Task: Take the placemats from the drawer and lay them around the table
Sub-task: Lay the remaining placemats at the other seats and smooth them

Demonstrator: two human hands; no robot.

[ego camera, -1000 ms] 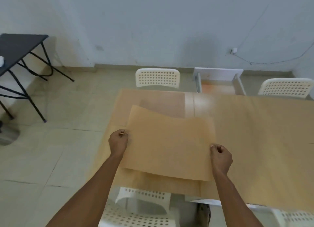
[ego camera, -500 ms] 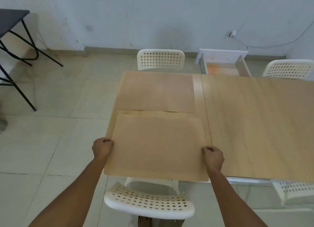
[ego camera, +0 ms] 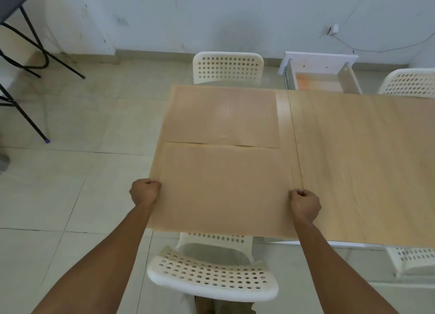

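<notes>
The near placemat (ego camera: 223, 189) lies flat on the tabletop (ego camera: 364, 160), at its left end, with its near edge along the tabletop's near edge. The left hand (ego camera: 144, 192) grips the mat's left edge about midway along, fingers curled into a fist around it. The right hand (ego camera: 304, 204) grips the right edge the same way, so the mat stretches straight between the two fists. Both forearms reach in from the bottom of the view.

A second placemat (ego camera: 222, 117) lies flat just beyond the first, toward the tabletop's far edge. Their long edges meet or nearly meet; a thin line of tabletop shows along part of the join. A narrow strip of bare tabletop runs along the right side of both mats, up to a seam across the surface. To the right of that seam the tabletop is bare wood.

An open drawer (ego camera: 320, 78) juts out from the tabletop's far edge, right of the far mat. White perforated chairs stand around the tabletop: one (ego camera: 211, 278) under the near edge below the held mat, one (ego camera: 227, 67) past the far edge behind the second mat, one (ego camera: 410, 83) at the far right and one (ego camera: 410, 259) at the near right. A black folding table (ego camera: 14, 1) stands well off to the left, by the wall.
</notes>
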